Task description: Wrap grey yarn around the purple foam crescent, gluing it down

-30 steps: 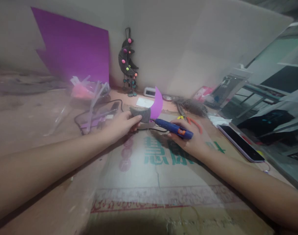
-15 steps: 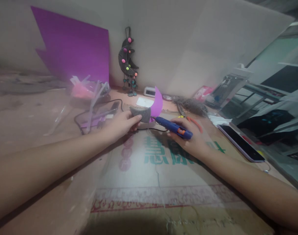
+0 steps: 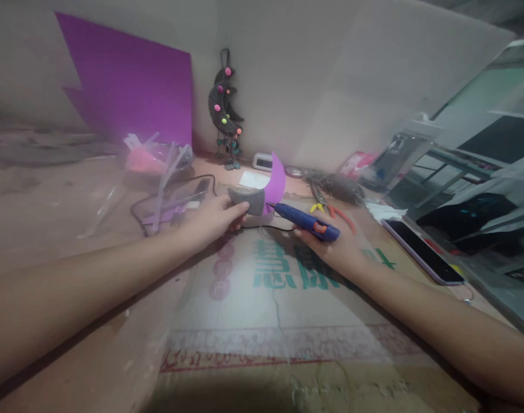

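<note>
A crescent moon cutout is pinched between the thumb and fingers of my left hand (image 3: 225, 217). Grey yarn (image 3: 251, 201) covers its near part, while the upper right part is bare purple card (image 3: 277, 179). My right hand (image 3: 331, 238) is wrapped round a blue hot glue gun (image 3: 302, 219) with an orange trigger. The gun's nozzle points left, at the edge where yarn meets bare card; whether it touches is too small to tell. A dark cord (image 3: 268, 228) runs behind the hands.
A finished moon hanging with pompoms (image 3: 223, 106) leans on the wall beside purple sheets (image 3: 137, 80). Glue sticks (image 3: 163, 186) and a plastic bag lie left. Orange-handled pliers (image 3: 341, 218), a grey yarn bundle (image 3: 337, 186) and a phone (image 3: 423, 252) are right. Printed cardboard (image 3: 245, 310) covers the front.
The glue gun has shifted very slightly right, with its nozzle a little higher on the card edge. My left hand and the crescent stay almost still.
</note>
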### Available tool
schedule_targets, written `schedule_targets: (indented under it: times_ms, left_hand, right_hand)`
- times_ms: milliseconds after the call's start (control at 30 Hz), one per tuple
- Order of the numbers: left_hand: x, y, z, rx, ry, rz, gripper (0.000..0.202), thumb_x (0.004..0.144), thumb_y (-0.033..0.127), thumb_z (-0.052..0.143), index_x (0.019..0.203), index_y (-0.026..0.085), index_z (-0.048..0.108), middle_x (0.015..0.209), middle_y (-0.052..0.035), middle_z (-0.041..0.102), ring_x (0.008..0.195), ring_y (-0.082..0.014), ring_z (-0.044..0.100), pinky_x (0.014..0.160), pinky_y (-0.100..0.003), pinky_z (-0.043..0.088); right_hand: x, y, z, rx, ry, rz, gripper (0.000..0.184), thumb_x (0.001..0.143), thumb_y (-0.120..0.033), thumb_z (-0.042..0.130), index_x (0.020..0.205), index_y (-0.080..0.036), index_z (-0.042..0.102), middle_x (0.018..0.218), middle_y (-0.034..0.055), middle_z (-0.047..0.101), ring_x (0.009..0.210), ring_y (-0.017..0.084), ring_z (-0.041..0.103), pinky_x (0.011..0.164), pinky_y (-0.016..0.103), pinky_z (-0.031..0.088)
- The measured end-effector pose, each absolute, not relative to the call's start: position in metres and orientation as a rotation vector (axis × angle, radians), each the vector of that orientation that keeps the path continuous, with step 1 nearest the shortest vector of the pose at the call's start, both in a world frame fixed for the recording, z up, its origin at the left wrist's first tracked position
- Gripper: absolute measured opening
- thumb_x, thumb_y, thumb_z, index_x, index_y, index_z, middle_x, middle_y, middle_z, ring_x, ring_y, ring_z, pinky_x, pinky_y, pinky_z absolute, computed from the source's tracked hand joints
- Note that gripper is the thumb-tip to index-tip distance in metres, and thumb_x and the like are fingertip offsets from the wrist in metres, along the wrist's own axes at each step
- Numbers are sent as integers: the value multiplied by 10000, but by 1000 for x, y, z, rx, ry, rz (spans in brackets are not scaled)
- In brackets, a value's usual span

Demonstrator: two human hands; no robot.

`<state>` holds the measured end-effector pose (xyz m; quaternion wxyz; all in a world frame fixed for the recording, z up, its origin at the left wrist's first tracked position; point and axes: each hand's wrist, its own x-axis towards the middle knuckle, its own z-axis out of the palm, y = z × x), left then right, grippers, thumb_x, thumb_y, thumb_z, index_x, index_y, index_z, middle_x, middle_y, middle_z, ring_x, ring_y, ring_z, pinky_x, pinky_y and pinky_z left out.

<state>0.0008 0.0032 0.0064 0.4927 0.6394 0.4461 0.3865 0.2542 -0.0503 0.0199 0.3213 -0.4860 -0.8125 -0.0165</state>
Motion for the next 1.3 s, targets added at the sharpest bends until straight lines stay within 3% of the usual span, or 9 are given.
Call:
schedule_targets:
  times_ms: [300,500,1300]
  left_hand:
    - [1,2,7,1540,1091,947,263,857,350,529,669,167,505,588,9,507,483,-85,460,451,-215,337]
    - [-1,6,3,1586,1070,955,259,847,360,545,675,170,515,596,3,526,494,-90,471,464,-216,349]
    - [-2,4,4,1614,1065,900,306,861,410,526,669,171,534,606,-7,523,501,-97,468,470,-218,349]
  right_hand:
    - [257,-50,19,-1260,-2141,-58,124,851,-345,609,855,-227,572,733,-5,618,680,169,575,669,314,442]
    - [255,-52,18,-1237,-2048,40,269,809,-347,651,1034,-243,547,876,13,667,744,181,624,682,322,475]
    - [256,-50,19,-1232,-2131,-65,223,810,-368,656,971,-253,553,827,14,675,734,200,643,673,334,481]
